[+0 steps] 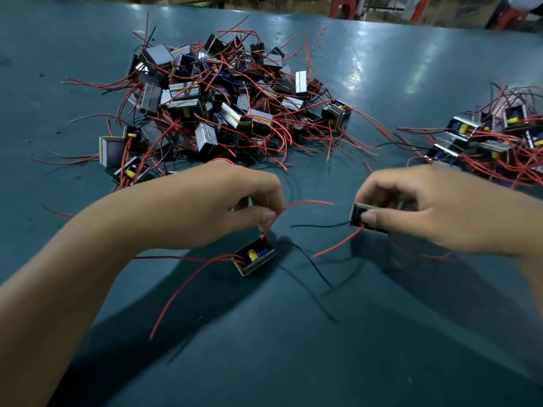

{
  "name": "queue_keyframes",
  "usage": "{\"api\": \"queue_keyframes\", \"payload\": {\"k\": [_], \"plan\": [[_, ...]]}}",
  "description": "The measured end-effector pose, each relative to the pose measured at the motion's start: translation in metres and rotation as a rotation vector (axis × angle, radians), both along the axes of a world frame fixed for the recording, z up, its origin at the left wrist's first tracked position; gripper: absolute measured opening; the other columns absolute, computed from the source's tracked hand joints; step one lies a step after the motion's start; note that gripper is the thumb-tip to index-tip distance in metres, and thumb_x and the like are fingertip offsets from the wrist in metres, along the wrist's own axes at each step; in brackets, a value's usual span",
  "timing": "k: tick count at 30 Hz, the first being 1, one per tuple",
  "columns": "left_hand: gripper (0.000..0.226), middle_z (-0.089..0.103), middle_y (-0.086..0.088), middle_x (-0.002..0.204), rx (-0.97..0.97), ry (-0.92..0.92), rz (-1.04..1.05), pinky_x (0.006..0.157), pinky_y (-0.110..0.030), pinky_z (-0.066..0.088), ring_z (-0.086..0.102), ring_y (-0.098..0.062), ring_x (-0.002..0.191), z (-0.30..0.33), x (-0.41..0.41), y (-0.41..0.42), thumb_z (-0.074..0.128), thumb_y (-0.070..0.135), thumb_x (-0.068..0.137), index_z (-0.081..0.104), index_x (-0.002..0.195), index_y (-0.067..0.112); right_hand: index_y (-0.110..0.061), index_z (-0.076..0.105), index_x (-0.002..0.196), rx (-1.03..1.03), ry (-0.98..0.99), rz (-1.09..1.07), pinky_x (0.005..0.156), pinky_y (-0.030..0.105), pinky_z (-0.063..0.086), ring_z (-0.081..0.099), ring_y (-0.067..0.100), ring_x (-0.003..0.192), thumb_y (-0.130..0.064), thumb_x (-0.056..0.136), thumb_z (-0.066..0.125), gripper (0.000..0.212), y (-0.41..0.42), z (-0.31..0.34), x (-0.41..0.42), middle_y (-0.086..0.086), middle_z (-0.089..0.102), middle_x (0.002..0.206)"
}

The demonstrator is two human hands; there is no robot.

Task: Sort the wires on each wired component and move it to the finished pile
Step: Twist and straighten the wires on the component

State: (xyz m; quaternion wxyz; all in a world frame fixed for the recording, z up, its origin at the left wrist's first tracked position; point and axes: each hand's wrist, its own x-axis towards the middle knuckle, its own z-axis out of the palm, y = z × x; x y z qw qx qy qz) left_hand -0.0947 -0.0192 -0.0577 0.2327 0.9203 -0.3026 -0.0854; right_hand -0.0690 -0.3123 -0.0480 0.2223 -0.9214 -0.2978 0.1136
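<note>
L hand (232, 198) centre frame pinches a red wire (296, 203) of the component (255, 256) hanging just below it; R hand (423, 207) centre-right grips a 2nd component (364, 220), thumb on its face. Big unsorted pile (217, 104) upper centre, smaller pile (496, 142) at right edge, both on teal table (293, 348). No legible labels/writing.

Both forearms bare, reaching in from the near edge of the worktop (382, 333) toward its middle, held above the surface. Left hand (223, 201) palm down, wrist slightly bent, thumb and forefinger pinching a red wire (289, 204), other fingers curled under. A component (255, 257) dangling from that wire just below the hand. Right hand (417, 204) palm down, fingers curled over a second component (360, 214), thumb pressed on its near face. Hands level, apart, not touching.
</note>
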Motion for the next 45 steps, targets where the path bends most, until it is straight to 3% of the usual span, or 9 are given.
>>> {"api": "queue_keyframes", "payload": {"k": [2, 7, 11, 14, 20, 23, 29, 34, 45], "plan": [[0.008, 0.067, 0.023, 0.089, -0.092, -0.030, 0.045, 0.063, -0.009, 0.041, 0.058, -0.001, 0.073, 0.003, -0.001, -0.001, 0.056, 0.033, 0.097, 0.063, 0.100, 0.031, -0.032, 0.069, 0.096, 0.165, 0.040, 0.027, 0.064, 0.025, 0.051, 0.065, 0.011, 0.071, -0.056, 0.081, 0.065, 0.029, -0.001, 0.008, -0.004, -0.008, 0.071, 0.084], [0.021, 0.056, 0.025, 0.074, -0.316, -0.088, 0.007, 0.054, -0.006, 0.033, 0.045, -0.001, 0.057, 0.010, -0.012, -0.014, 0.058, 0.046, 0.098, 0.066, 0.095, 0.027, -0.023, 0.074, 0.095, 0.432, 0.113, 0.073, 0.047, 0.000, 0.035, 0.056, -0.001, 0.046, -0.041, 0.083, 0.065, 0.024, 0.006, 0.017, -0.016, -0.018, 0.066, 0.062], [0.024, 0.054, 0.012, 0.079, -0.377, -0.105, -0.066, 0.057, -0.019, 0.036, 0.047, -0.013, 0.063, 0.012, -0.018, -0.022, 0.063, 0.045, 0.092, 0.069, 0.095, 0.022, -0.023, 0.074, 0.095, 0.509, 0.074, 0.052, 0.042, 0.007, 0.034, 0.047, 0.000, 0.038, -0.041, 0.087, 0.065, 0.022, 0.009, 0.017, -0.020, -0.018, 0.058, 0.050], [0.024, 0.054, 0.008, 0.078, -0.433, -0.062, -0.090, 0.054, -0.033, 0.038, 0.046, -0.022, 0.061, 0.012, -0.020, -0.021, 0.065, 0.045, 0.089, 0.069, 0.100, 0.024, -0.028, 0.074, 0.095, 0.513, 0.073, 0.008, 0.040, 0.014, 0.036, 0.044, 0.003, 0.039, -0.053, 0.087, 0.064, 0.029, 0.008, 0.019, -0.020, -0.013, 0.057, 0.050], [0.021, 0.055, 0.013, 0.078, -0.482, -0.113, -0.076, 0.050, -0.022, 0.036, 0.041, -0.016, 0.056, 0.014, -0.024, -0.022, 0.069, 0.042, 0.087, 0.066, 0.101, 0.028, -0.023, 0.075, 0.092, 0.458, 0.080, 0.038, 0.047, 0.007, 0.036, 0.050, 0.001, 0.044, -0.044, 0.086, 0.062, 0.025, 0.013, 0.020, -0.022, -0.015, 0.060, 0.053], [0.012, 0.057, 0.006, 0.073, -0.489, -0.211, -0.045, 0.048, -0.037, 0.038, 0.046, -0.027, 0.053, 0.014, -0.024, -0.024, 0.064, 0.039, 0.093, 0.067, 0.093, 0.028, -0.025, 0.075, 0.092, 0.456, 0.143, 0.040, 0.042, 0.017, 0.035, 0.046, 0.009, 0.042, -0.047, 0.084, 0.063, 0.026, 0.014, 0.019, -0.023, 0.001, 0.058, 0.052], [0.013, 0.060, 0.007, 0.075, -0.535, -0.259, 0.011, 0.051, -0.040, 0.037, 0.048, -0.029, 0.057, 0.015, -0.025, -0.024, 0.064, 0.032, 0.095, 0.069, 0.088, 0.022, -0.030, 0.076, 0.095, 0.442, 0.181, 0.061, 0.051, 0.036, 0.046, 0.060, 0.029, 0.058, -0.048, 0.083, 0.062, 0.026, 0.015, 0.019, -0.022, 0.012, 0.069, 0.074], [0.012, 0.060, 0.004, 0.073, -0.556, -0.249, 0.025, 0.050, -0.040, 0.036, 0.047, -0.030, 0.056, 0.014, -0.024, -0.022, 0.065, 0.031, 0.094, 0.069, 0.087, 0.022, -0.021, 0.077, 0.099, 0.487, 0.247, 0.094, 0.052, 0.021, 0.047, 0.059, 0.005, 0.059, -0.030, 0.084, 0.067, 0.020, 0.012, 0.017, -0.021, 0.000, 0.071, 0.080], [0.015, 0.061, 0.008, 0.075, -0.565, -0.247, 0.011, 0.053, -0.036, 0.038, 0.051, -0.023, 0.060, 0.014, -0.021, -0.021, 0.063, 0.032, 0.095, 0.071, 0.088, 0.020, -0.022, 0.076, 0.106, 0.457, 0.195, 0.124, 0.054, 0.026, 0.050, 0.058, 0.014, 0.050, -0.019, 0.085, 0.065, 0.023, 0.006, 0.021, -0.019, 0.002, 0.063, 0.085]]}}
